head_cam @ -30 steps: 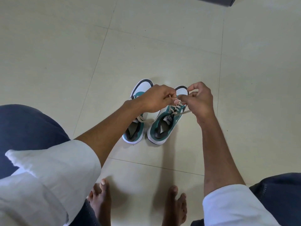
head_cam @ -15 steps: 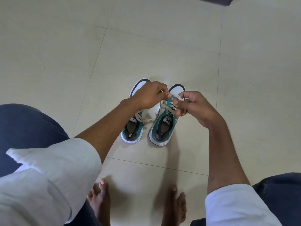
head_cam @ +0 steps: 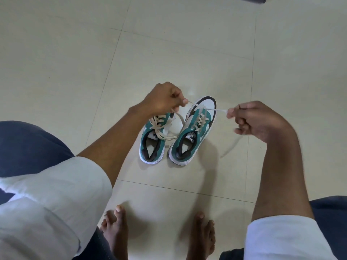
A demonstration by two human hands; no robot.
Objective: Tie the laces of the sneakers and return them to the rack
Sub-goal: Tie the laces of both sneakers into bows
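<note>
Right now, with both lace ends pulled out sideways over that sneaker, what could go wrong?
The right sneaker stands free on the smooth floor, with nothing pressing it down. An uneven pull from the left hand or right hand might tip or drag it. The lace is pinched near its end, so it could slip out. The left sneaker has loose laces that might snag.

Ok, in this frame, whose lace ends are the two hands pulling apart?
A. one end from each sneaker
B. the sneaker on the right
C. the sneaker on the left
B: the left hand and right hand each pinch a lace end running from the right sneaker.
</note>
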